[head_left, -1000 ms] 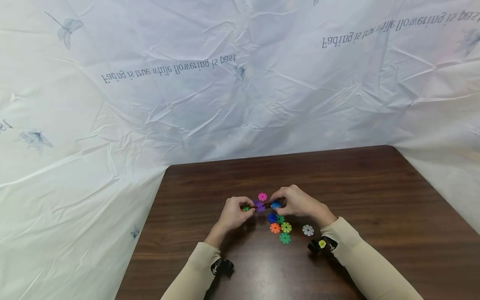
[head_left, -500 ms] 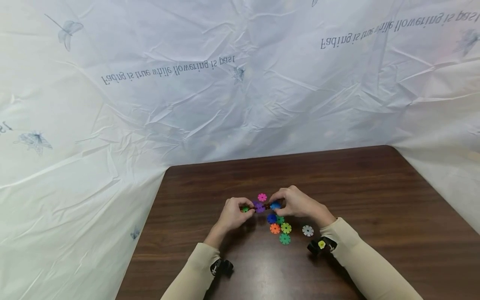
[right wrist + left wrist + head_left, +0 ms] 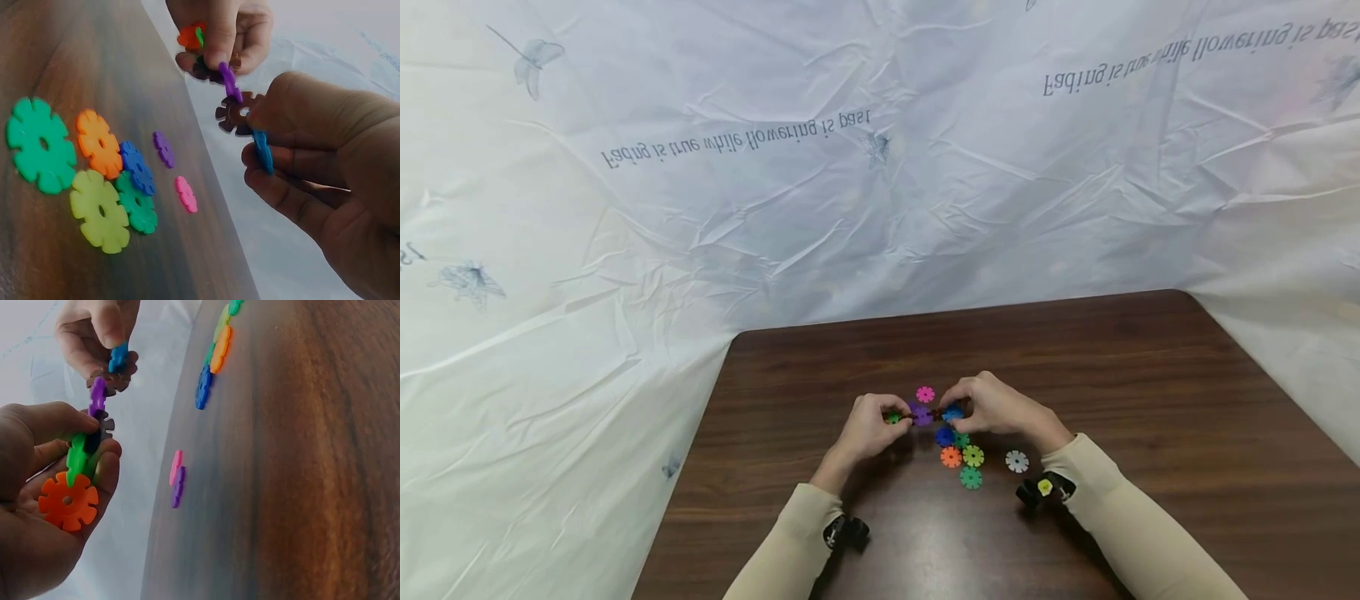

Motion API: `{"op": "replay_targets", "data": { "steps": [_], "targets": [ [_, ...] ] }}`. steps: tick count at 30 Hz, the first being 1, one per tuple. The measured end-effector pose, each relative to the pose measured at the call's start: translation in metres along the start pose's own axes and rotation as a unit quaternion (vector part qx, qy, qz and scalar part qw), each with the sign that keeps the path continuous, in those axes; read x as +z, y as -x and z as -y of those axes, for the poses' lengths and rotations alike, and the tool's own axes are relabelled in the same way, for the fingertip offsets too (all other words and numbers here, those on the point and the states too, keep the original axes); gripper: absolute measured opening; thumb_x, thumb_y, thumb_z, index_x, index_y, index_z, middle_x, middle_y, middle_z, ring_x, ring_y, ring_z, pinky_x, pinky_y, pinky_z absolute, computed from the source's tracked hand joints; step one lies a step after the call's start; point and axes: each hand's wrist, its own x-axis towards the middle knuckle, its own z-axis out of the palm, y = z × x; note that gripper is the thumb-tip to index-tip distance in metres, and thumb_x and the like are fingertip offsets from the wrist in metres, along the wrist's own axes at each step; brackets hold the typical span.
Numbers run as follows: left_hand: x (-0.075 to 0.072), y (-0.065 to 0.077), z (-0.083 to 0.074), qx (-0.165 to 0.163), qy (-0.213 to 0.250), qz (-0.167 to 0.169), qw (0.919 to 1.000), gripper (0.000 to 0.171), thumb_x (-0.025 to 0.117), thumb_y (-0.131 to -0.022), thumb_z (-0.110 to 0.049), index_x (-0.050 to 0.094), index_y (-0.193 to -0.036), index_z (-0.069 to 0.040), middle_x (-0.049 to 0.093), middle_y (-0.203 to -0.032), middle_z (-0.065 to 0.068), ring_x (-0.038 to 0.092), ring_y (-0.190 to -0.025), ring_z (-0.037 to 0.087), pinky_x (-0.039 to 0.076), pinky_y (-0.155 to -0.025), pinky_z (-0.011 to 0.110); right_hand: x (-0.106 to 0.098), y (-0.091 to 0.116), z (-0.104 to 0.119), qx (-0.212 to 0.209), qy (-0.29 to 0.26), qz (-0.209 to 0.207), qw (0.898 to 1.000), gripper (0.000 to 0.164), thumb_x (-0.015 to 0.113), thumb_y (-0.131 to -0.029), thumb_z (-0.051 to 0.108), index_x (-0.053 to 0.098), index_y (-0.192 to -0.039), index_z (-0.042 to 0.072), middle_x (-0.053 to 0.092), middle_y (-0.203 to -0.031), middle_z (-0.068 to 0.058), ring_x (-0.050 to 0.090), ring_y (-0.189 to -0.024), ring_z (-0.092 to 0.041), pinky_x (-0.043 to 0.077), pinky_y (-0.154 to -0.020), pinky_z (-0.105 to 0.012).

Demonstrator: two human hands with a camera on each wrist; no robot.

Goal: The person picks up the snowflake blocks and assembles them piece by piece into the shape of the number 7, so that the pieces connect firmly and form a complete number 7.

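Observation:
Both hands hold one chain of slotted plastic snowflake discs above the table. My left hand (image 3: 868, 427) pinches a dark disc (image 3: 106, 428) beside the green disc (image 3: 76, 459), and an orange disc (image 3: 67, 501) hangs at that end near the palm. A purple disc (image 3: 230, 82) spans the gap between the hands, joined to a brown disc (image 3: 240, 112). At the other end, the thumb and fingers of my right hand (image 3: 996, 406) pinch the blue disc (image 3: 262, 152) right at the brown one. Fingertips partly cover the dark and brown discs.
Loose discs lie on the brown wooden table (image 3: 1075, 350): green (image 3: 971, 477), orange (image 3: 951, 457), yellow (image 3: 973, 455), dark blue (image 3: 945, 437), teal (image 3: 137, 203), pink (image 3: 925, 394), purple (image 3: 164, 149) and white (image 3: 1017, 462). A printed white sheet (image 3: 880, 225) hangs behind the table.
Almost nothing differs; both hands keep their grip on the disc chain, with only a very slight shift of the view.

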Motion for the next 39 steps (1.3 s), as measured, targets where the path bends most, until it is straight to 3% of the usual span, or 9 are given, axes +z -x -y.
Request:
{"op": "replay_targets", "data": {
  "steps": [16, 24, 30, 39],
  "targets": [
    [-0.0023, 0.0025, 0.0007, -0.006, -0.012, 0.003, 0.9999, 0.004, 0.074, -0.085, -0.013, 0.074, -0.088, -0.010, 0.073, -0.085, 0.000, 0.059, -0.067, 0.003, 0.051, -0.062, 0.020, 0.0010, 0.0001, 0.0002, -0.012, -0.002, -0.003, 1.000, 0.023, 0.072, -0.085, 0.017, 0.073, -0.108, 0.014, 0.069, -0.100, -0.002, 0.056, -0.064, -0.009, 0.049, -0.057, -0.019],
    [-0.0018, 0.0049, 0.0009, -0.012, -0.005, 0.006, 0.9999, 0.005, 0.073, -0.086, -0.014, 0.074, -0.089, -0.010, 0.073, -0.087, 0.001, 0.060, -0.069, 0.003, 0.052, -0.063, 0.020, 0.0004, 0.0004, -0.0015, -0.007, -0.013, -0.002, 1.000, 0.025, 0.071, -0.087, 0.018, 0.072, -0.111, 0.015, 0.070, -0.105, -0.002, 0.063, -0.077, -0.023, 0.053, -0.065, -0.023],
    [-0.0017, 0.0060, 0.0022, -0.018, 0.008, 0.006, 0.9998, 0.005, 0.073, -0.086, -0.013, 0.073, -0.089, -0.010, 0.072, -0.087, 0.001, 0.059, -0.068, 0.004, 0.052, -0.062, 0.021, -0.0009, 0.0012, -0.0012, -0.014, -0.033, 0.000, 0.999, 0.026, 0.069, -0.089, 0.016, 0.071, -0.115, 0.013, 0.069, -0.112, -0.003, 0.065, -0.090, -0.018, 0.058, -0.075, -0.036],
    [-0.0051, 0.0068, 0.0027, -0.022, 0.020, -0.006, 0.9995, 0.005, 0.074, -0.084, -0.010, 0.071, -0.087, -0.013, 0.070, -0.084, -0.001, 0.057, -0.066, 0.006, 0.051, -0.061, 0.022, -0.0017, 0.0023, -0.0086, -0.022, -0.040, -0.025, 0.999, 0.033, 0.072, -0.088, 0.019, 0.067, -0.120, 0.008, 0.068, -0.116, -0.004, 0.067, -0.095, -0.013, 0.057, -0.079, -0.032]
  ]
}}
